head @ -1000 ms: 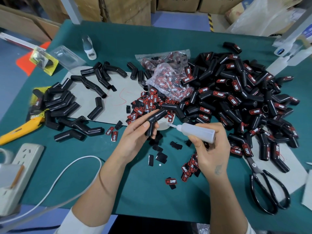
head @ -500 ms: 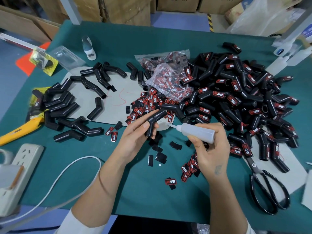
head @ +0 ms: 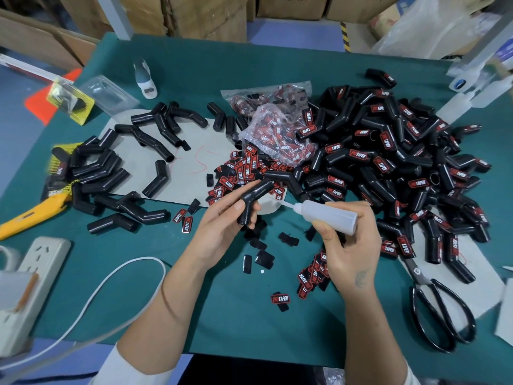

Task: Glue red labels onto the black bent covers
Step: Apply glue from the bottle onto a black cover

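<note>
Cover, black and bent, sits in the left hand, whose grip curls round its lower leg while the upper leg slants up and to the right, toward the glue bottle. The right hand has its grip wrapped round that bottle, which lies almost level with its nozzle pointing left at the cover; the tip is near the bend but looks just apart from it. So the coming move likely turns on a short leftward reach of the nozzle onto the cover's upper face, and the right hand is the nearer one for it. Loose red labels lie just beyond the cover, with more under the right wrist. Open green surface lies toward the person; the pile of finished covers crowds the right side, and scissors lie near the right forearm.
</note>
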Demonstrator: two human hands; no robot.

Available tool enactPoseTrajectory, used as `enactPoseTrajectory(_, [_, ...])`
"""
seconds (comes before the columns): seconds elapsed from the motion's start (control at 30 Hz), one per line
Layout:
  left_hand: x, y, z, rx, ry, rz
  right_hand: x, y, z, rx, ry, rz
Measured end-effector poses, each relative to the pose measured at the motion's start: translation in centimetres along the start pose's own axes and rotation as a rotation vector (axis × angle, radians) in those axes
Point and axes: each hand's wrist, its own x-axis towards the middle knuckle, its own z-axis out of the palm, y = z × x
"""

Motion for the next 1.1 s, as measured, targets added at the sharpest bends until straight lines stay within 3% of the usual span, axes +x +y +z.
enactPoseTrajectory(1.1, [0.14,-0.3,-0.11,0.064,-0.008,0.048,-0.01,-0.25,-0.06,-0.025,-0.012,-0.023])
